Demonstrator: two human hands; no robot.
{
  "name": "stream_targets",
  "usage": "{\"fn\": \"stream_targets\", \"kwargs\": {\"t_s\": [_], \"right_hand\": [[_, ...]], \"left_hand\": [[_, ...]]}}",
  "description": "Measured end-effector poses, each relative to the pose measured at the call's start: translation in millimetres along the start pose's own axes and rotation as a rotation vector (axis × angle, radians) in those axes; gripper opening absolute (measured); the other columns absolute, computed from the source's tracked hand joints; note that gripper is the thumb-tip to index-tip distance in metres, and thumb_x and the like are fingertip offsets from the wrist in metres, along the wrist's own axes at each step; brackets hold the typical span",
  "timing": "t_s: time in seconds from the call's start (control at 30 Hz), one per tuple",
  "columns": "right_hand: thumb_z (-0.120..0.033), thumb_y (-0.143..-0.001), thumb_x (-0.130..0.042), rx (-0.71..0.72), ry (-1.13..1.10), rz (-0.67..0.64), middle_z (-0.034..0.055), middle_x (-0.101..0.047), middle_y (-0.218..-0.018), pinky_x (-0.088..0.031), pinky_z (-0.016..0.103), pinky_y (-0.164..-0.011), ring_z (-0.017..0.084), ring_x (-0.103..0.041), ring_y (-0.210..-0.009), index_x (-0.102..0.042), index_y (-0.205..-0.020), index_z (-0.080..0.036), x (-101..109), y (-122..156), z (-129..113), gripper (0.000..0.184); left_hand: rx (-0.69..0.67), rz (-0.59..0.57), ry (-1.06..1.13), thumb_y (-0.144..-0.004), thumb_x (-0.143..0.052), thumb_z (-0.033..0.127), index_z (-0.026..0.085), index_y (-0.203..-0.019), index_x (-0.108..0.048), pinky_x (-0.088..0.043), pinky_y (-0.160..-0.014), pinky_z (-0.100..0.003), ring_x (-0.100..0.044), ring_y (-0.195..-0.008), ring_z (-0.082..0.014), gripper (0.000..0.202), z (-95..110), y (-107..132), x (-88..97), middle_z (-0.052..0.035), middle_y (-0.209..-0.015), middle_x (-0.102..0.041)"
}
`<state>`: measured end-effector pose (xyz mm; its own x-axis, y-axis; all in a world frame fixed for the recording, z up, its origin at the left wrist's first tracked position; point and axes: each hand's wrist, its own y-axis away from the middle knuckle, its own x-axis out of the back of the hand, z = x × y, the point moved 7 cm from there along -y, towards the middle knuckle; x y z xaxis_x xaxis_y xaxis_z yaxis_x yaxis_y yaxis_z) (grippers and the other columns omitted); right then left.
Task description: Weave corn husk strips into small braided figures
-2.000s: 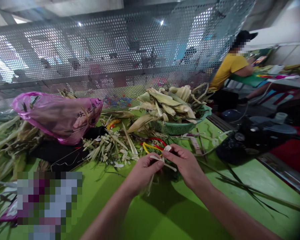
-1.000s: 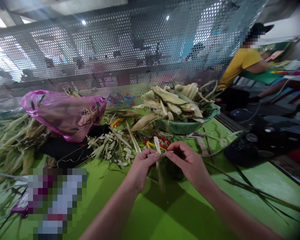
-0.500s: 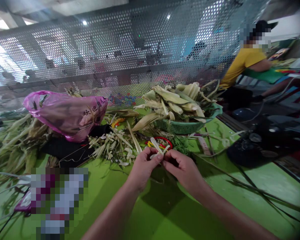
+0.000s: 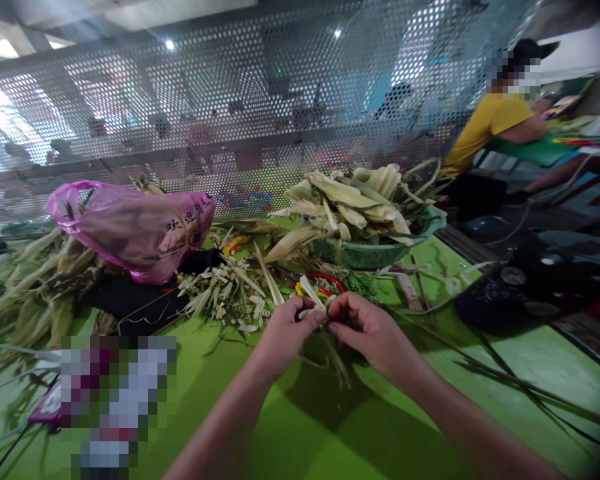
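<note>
Pale corn husk strips (image 4: 308, 289) stick up from between my hands, and thin fibres hang below them over the green table. My left hand (image 4: 291, 333) pinches the strips between thumb and fingers. Close beside it, the thumb and fingers of my right hand (image 4: 363, 327) are closed on the other side of the same husk piece. Just behind the hands lie scissors with red and yellow handles (image 4: 325, 279), partly covered by the strips. A heap of small cut husk pieces (image 4: 230, 287) is spread to the left of them.
A green basket (image 4: 365, 255) piled with dry husks (image 4: 355, 193) stands behind my hands. At the left are a pink plastic bag (image 4: 135, 227) and more husks (image 4: 35, 287). Long dark stems (image 4: 510, 380) lie at the right. A person in yellow (image 4: 495, 123) sits beyond.
My right hand has shifted slightly right and up, its fingers more raised. The husk strips sit a little differently, and the hanging fibres below now show more plainly.
</note>
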<state>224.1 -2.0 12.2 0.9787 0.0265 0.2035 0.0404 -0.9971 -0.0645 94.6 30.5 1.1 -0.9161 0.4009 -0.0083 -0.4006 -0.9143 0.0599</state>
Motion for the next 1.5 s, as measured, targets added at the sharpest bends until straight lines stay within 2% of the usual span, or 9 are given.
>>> {"fn": "stream_targets", "kwargs": {"t_s": [0.17,0.33,0.47,0.67,0.77,0.9,1.13,1.37,1.5], "right_hand": [[-0.024,-0.076,-0.060,-0.020,0.064,-0.006,-0.0006,-0.058,-0.070,-0.043,0.027,-0.059,0.014,-0.051,-0.064,-0.057,-0.078,-0.019,2.9,-1.4,1.8,0.006],[-0.022,-0.074,-0.060,-0.035,0.145,0.013,-0.0027,-0.055,-0.061,-0.039,0.025,-0.053,0.012,-0.049,-0.055,-0.059,-0.073,-0.019,8.6,0.8,-2.8,0.003],[-0.023,-0.073,-0.062,-0.054,0.086,-0.014,-0.0028,-0.054,-0.060,-0.039,0.026,-0.052,0.012,-0.048,-0.052,-0.059,-0.072,-0.019,7.0,0.9,-2.0,0.005],[-0.040,-0.076,-0.070,-0.110,-0.166,0.003,-0.0005,-0.056,-0.069,-0.038,0.024,-0.052,0.012,-0.046,-0.059,-0.065,-0.085,-0.019,6.7,-3.7,3.6,0.024],[-0.040,-0.072,-0.075,-0.125,-0.268,0.085,-0.0018,-0.055,-0.069,-0.035,0.024,-0.053,0.010,-0.043,-0.057,-0.067,-0.078,-0.019,10.0,-4.3,6.3,0.023],[-0.038,-0.068,-0.078,-0.184,-0.421,0.112,-0.0035,-0.056,-0.067,-0.033,0.024,-0.054,0.010,-0.043,-0.056,-0.064,-0.073,-0.020,6.5,-2.9,13.7,0.023],[-0.033,-0.070,-0.076,-0.102,-0.369,0.193,-0.0031,-0.053,-0.064,-0.031,0.025,-0.055,0.011,-0.041,-0.057,-0.062,-0.070,-0.019,13.7,-2.3,10.9,0.019],[-0.031,-0.072,-0.073,-0.099,-0.387,0.194,-0.0022,-0.053,-0.063,-0.032,0.025,-0.056,0.012,-0.042,-0.058,-0.062,-0.070,-0.019,14.7,-0.9,13.0,0.018],[-0.035,-0.074,-0.073,-0.096,-0.367,0.174,-0.0019,-0.054,-0.066,-0.034,0.025,-0.057,0.012,-0.043,-0.060,-0.062,-0.072,-0.019,15.6,-1.2,10.7,0.020]], "left_hand": [[0.065,-0.012,0.139,-0.075,-0.068,0.043,0.014,-0.080,-0.057,-0.033,-0.058,-0.022,-0.042,-0.061,-0.0088,0.032,-8.3,1.2,-2.9,0.0028,-0.066,-0.048],[0.142,-0.020,0.289,-0.072,-0.071,0.041,0.013,-0.077,-0.056,-0.031,-0.055,-0.020,-0.040,-0.055,-0.0068,0.032,-12.4,4.8,-6.9,0.0034,-0.062,-0.047],[0.157,-0.025,0.357,-0.072,-0.072,0.040,0.013,-0.077,-0.056,-0.033,-0.055,-0.020,-0.042,-0.055,-0.0067,0.031,-12.1,6.1,-6.9,0.0032,-0.062,-0.049],[0.109,-0.080,0.275,-0.075,-0.069,0.044,0.014,-0.084,-0.059,-0.040,-0.065,-0.022,-0.050,-0.066,-0.0099,0.033,-2.8,5.5,-8.2,0.0000,-0.073,-0.057],[0.097,-0.126,0.291,-0.074,-0.070,0.044,0.014,-0.084,-0.059,-0.043,-0.069,-0.024,-0.054,-0.070,-0.0117,0.034,0.6,6.5,-13.5,-0.0013,-0.076,-0.059],[0.086,-0.148,0.311,-0.072,-0.073,0.041,0.014,-0.089,-0.060,-0.042,-0.072,-0.024,-0.054,-0.073,-0.0121,0.034,-0.1,7.5,-17.9,-0.0025,-0.080,-0.060],[0.086,-0.161,0.221,-0.069,-0.075,0.041,0.015,-0.082,-0.058,-0.033,-0.062,-0.023,-0.042,-0.062,-0.0090,0.034,-2.9,6.8,-17.5,0.0032,-0.067,-0.050],[0.099,-0.227,0.223,-0.067,-0.076,0.042,0.015,-0.080,-0.058,-0.034,-0.062,-0.024,-0.044,-0.062,-0.0100,0.035,4.6,11.2,-20.3,0.0026,-0.066,-0.051],[0.073,-0.212,0.213,-0.069,-0.075,0.042,0.015,-0.080,-0.059,-0.035,-0.064,-0.024,-0.047,-0.063,-0.0102,0.033,4.2,9.5,-18.9,0.0018,-0.067,-0.053]]}}
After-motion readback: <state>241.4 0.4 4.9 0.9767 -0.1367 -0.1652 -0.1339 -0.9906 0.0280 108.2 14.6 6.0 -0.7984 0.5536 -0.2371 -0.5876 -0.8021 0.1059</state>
